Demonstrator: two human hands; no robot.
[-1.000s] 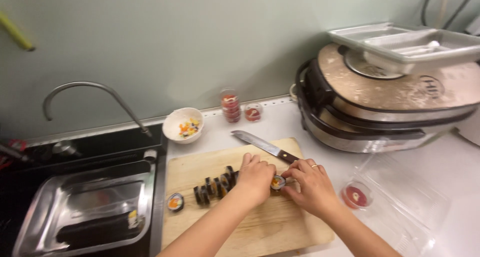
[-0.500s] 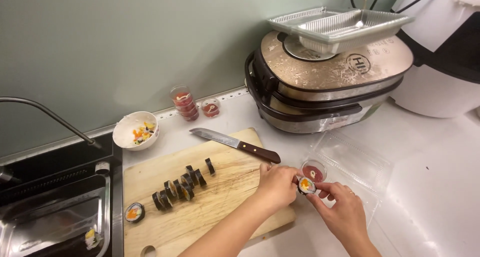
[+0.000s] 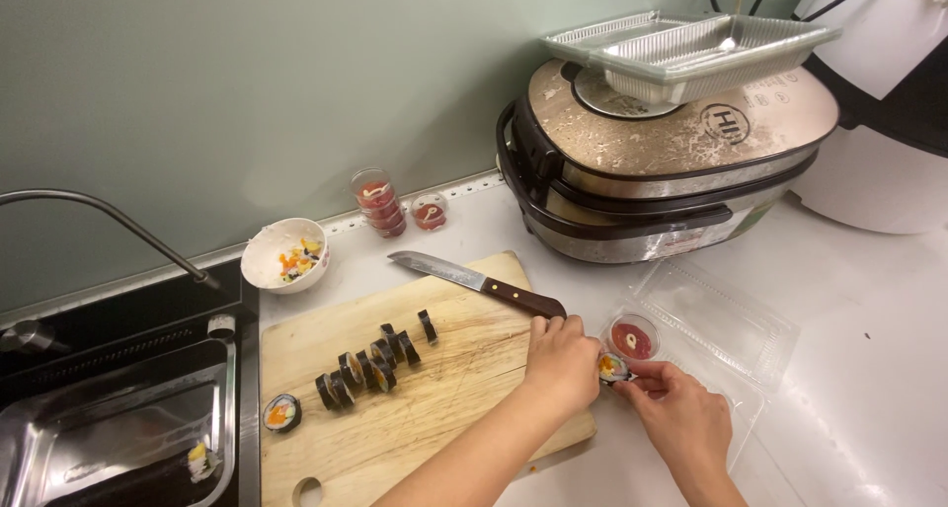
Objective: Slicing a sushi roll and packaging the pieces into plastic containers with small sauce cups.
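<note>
A round slice of seaweed-wrapped rice roll (image 3: 613,367) is pinched between the fingertips of the left hand (image 3: 561,361) and the right hand (image 3: 679,416), just past the right edge of a pale wooden cutting board (image 3: 395,408). It is held beside a small round cup of red sauce (image 3: 632,338) inside a clear plastic container (image 3: 713,319). A row of dark cut slices (image 3: 375,361) and a brown-handled steel knife (image 3: 476,282) are seen on the board.
</note>
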